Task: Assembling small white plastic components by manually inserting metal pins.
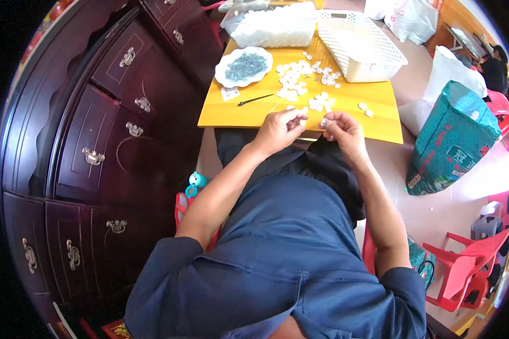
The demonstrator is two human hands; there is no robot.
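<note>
Both my hands are over the near edge of the yellow table (232, 113). My left hand (281, 131) is closed in a pinch, with a small white piece (305, 117) showing at its fingertips. Across a narrow gap, my right hand (345, 133) pinches a small white plastic piece (323, 121) with a darker middle. Just beyond the hands lie loose white pieces (321, 102), and a larger scatter of white pieces (291, 79) spreads behind them. A thin black pointed tool (255, 100) rests to the left. Farther back, a white scalloped dish (221, 73) holds many small grey-blue parts (246, 66).
At the table's back stand a clear tub (274, 39) heaped with white pieces and a white perforated basket (373, 70). A dark wooden cabinet (147, 175) rises on my left. To the right are a teal bag (449, 138) and a red plastic chair (458, 265).
</note>
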